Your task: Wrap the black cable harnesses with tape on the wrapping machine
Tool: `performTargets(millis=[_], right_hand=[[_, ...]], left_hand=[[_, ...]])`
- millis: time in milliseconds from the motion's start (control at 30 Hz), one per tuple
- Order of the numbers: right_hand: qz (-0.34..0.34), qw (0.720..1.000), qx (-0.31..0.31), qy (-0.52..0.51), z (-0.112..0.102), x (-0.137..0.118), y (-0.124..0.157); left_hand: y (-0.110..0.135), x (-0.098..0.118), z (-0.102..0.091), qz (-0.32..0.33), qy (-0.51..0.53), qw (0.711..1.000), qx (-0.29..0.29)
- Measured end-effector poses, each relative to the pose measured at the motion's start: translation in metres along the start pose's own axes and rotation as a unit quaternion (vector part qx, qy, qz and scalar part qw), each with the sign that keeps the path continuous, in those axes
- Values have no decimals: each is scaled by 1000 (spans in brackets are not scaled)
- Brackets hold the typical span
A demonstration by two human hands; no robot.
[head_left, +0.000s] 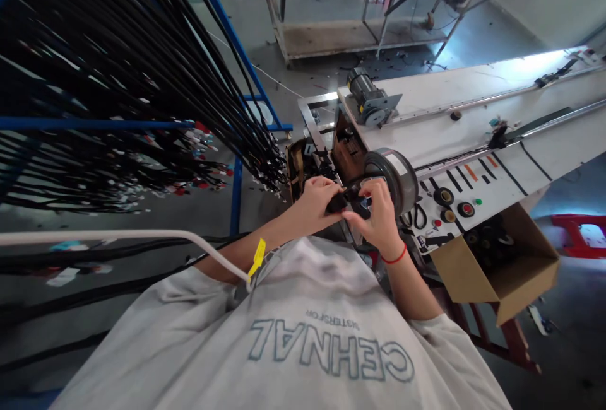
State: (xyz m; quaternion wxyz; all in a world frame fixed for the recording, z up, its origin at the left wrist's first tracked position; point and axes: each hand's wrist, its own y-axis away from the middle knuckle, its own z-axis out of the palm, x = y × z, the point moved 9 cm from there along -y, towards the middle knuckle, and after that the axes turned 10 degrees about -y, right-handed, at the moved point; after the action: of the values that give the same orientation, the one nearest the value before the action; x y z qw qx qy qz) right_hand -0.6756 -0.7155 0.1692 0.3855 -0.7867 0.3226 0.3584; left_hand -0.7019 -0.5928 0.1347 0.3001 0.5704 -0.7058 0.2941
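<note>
My left hand (318, 202) and my right hand (379, 214) meet in front of my chest, both pinched on a small black part (341, 199) that looks like a cable end or connector. The fingers of both hands are curled around it. Just behind the hands sits a large grey roll of tape (395, 176) mounted on the end of a white machine (473, 145). A red band circles my right wrist.
Many black cables (142, 82) with tagged ends hang from a blue rack on the left. An open cardboard box (497, 265) of tape rolls sits at the right. A white cord (142, 236) crosses my left arm. A metal workbench (379, 6) stands beyond.
</note>
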Motion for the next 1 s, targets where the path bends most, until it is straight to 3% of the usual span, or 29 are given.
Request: performTargets(millis=[67, 200, 300, 400, 433, 500, 600, 667, 733, 833, 900, 1000], right_hand=[[22, 996, -83, 37, 13, 5, 12], [88, 976, -195, -48, 39, 33, 57], [204, 948, -147, -195, 46, 74, 89], [289, 924, -1, -251, 39, 118, 109], [303, 920, 48, -246, 34, 130, 114], [320, 910, 131, -228, 26, 151, 121], [342, 885, 210, -236, 16, 173, 130], [364, 861, 235, -268, 14, 185, 137], [387, 834, 251, -303, 14, 197, 143], [398, 813, 267, -330, 15, 210, 147], [385, 826, 266, -314, 12, 212, 144], [364, 868, 241, -238, 6, 201, 136]], left_hand=[[3, -5, 6, 25, -89, 996, -15], [16, -26, 54, 55, -111, 980, -154], [19, -50, 96, 13, 1, 974, -227], [1, -91, 124, -155, 149, 966, -147], [-3, -105, 138, -224, 208, 944, -125], [-8, -118, 175, -328, 343, 868, -142], [-14, -107, 221, -376, 499, 755, -200], [-16, -101, 235, -387, 534, 722, -210], [-16, -102, 243, -405, 529, 719, -198], [-23, -108, 244, -412, 494, 750, -153], [-29, -110, 244, -408, 478, 765, -140], [-36, -114, 243, -398, 474, 769, -162]])
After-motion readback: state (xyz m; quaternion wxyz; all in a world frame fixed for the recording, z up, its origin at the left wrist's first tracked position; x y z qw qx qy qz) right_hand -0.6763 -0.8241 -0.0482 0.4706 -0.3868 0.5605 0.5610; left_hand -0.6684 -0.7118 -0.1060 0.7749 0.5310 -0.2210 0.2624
